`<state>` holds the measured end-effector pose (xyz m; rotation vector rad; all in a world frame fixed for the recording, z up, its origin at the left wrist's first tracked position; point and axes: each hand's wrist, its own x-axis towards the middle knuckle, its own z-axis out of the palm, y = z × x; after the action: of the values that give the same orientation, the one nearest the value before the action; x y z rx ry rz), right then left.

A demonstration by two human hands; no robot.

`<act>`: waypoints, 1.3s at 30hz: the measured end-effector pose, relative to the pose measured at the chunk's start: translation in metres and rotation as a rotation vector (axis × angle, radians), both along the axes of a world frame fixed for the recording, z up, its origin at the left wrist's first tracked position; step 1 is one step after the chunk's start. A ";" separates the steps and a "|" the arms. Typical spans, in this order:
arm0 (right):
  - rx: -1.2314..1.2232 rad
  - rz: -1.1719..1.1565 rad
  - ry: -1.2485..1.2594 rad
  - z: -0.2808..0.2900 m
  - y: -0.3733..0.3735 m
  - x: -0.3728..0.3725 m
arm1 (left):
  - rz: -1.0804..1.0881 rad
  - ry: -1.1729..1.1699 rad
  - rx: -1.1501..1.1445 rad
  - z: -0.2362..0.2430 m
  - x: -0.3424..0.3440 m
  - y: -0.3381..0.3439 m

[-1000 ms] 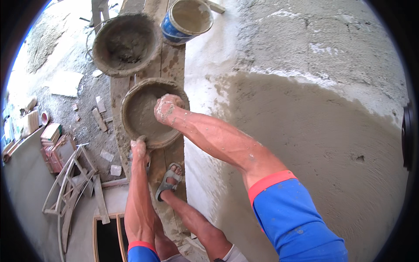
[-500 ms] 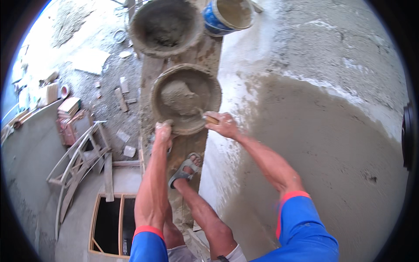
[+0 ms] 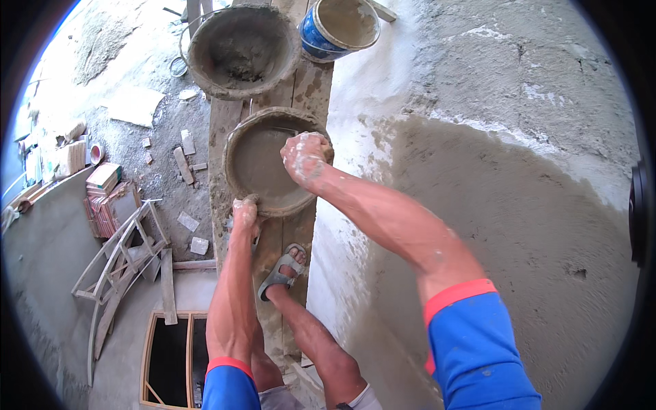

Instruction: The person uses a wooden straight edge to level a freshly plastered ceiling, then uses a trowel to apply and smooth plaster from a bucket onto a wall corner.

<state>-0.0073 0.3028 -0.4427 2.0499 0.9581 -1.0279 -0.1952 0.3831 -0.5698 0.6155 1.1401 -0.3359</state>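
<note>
Basin (image 3: 283, 211) with mortar (image 3: 260, 164) sits on planks (image 3: 222, 117). Left grip (image 3: 245, 213) clamped on near rim; right grip (image 3: 305, 156) fisted round a mostly hidden tool (image 3: 287, 130). Risk: left slips under a hard scrape, basin slides or tips.

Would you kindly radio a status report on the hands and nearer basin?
Left hand gripping nearer basin rim. Right hand closed over basin's right side, grip hidden. Wet mortar inside. Second basin beyond.
</note>
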 end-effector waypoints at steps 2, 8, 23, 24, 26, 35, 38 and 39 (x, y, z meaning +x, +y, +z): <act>0.098 -0.002 -0.009 -0.015 0.004 0.001 | -0.036 0.014 0.067 0.003 0.003 -0.002; 0.221 -0.100 0.260 -0.033 -0.026 0.017 | -0.043 -0.020 0.203 -0.020 -0.010 -0.009; 0.840 -1.191 0.424 -0.054 -0.123 -0.072 | -0.175 0.143 0.143 -0.024 -0.005 0.000; 0.976 -0.957 0.298 -0.061 -0.137 -0.076 | -0.176 0.142 0.140 -0.025 -0.006 -0.001; 1.086 -0.725 0.162 -0.054 -0.157 -0.079 | -0.131 0.132 0.036 -0.013 0.003 -0.004; 0.965 -0.012 -0.411 0.014 -0.116 -0.045 | -0.144 0.157 0.136 -0.018 -0.005 0.001; 0.645 -0.178 -0.205 -0.003 -0.082 -0.032 | 0.009 0.120 0.058 0.005 0.011 -0.011; 0.575 -0.174 -0.136 -0.017 -0.077 -0.039 | 0.003 0.118 0.055 0.010 0.016 -0.015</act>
<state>-0.0462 0.2259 -0.4601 2.6749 1.1093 -0.7347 -0.1788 0.3681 -0.5595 0.6484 1.2665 -0.3426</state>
